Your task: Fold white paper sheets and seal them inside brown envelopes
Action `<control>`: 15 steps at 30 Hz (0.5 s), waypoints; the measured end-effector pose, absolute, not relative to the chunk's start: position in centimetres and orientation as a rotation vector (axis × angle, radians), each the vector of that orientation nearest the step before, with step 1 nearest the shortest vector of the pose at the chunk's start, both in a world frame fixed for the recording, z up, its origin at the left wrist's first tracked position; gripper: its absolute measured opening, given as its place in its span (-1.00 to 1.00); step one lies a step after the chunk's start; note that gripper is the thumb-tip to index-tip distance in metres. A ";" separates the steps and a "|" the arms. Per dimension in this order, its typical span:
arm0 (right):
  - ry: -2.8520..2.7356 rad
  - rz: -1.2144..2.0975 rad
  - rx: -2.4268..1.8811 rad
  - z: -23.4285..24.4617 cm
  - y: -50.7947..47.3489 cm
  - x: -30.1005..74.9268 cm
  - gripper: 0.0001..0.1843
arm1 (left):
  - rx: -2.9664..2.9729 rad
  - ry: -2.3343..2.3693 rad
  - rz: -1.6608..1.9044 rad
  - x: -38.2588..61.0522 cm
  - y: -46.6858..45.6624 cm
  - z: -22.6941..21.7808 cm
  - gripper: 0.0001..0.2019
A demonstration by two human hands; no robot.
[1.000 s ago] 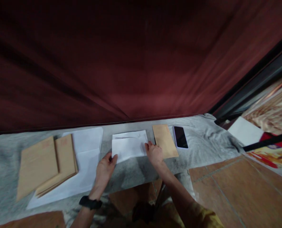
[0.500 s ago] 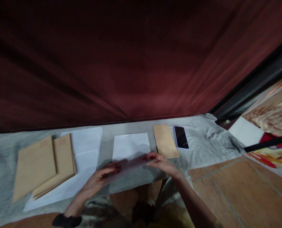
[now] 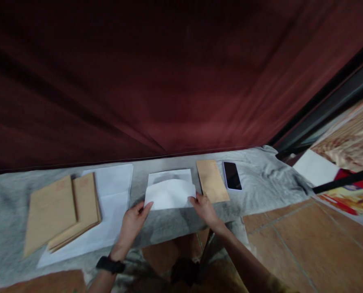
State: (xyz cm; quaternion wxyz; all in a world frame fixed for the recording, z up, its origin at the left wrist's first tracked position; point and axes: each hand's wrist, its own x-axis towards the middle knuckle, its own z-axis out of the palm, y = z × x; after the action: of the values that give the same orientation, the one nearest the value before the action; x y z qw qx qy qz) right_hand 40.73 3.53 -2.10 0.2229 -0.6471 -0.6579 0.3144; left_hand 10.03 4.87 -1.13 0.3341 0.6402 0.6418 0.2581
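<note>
Between my two hands I hold a sheet of white paper (image 3: 170, 194), its upper edge bowed up. My left hand (image 3: 134, 221) pinches its left lower corner, thumb on top. At the right lower corner, my right hand (image 3: 204, 208) grips it the same way. Behind and partly under this sheet lies another white sheet (image 3: 169, 175), flat on the grey cloth. A single brown envelope (image 3: 213, 181) lies just right of the papers, close to my right hand.
To the left, several brown envelopes (image 3: 51, 213) rest on a stack of large white sheets (image 3: 115, 211). A phone (image 3: 232, 176) lies right of the single envelope. A dark red curtain (image 3: 169, 101) hangs behind the grey cloth (image 3: 260, 179). Tiled floor (image 3: 294, 236) shows at the right.
The sheet in my hands was tilted almost edge-on and blurred; now its white face shows and it lies lower over the other sheet. My left hand has moved slightly right.
</note>
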 end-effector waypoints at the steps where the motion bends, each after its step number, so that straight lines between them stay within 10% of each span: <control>1: -1.796 0.827 -1.842 -2.1 3.9 40.4 -0.70 | 1.659 1.720 0.697 10.3 5.1 -1.2 -0.53; 15: -1.882 0.457 -2.259 -0.8 6.6 37.8 -0.70 | 1.642 1.912 0.578 11.6 7.7 -0.5 -0.73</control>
State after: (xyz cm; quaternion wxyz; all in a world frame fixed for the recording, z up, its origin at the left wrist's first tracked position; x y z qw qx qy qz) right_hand 37.78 6.59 -0.80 0.0829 -0.7566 -0.6303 0.1532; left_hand 11.65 7.69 -0.50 0.2741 0.6107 0.7111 0.2150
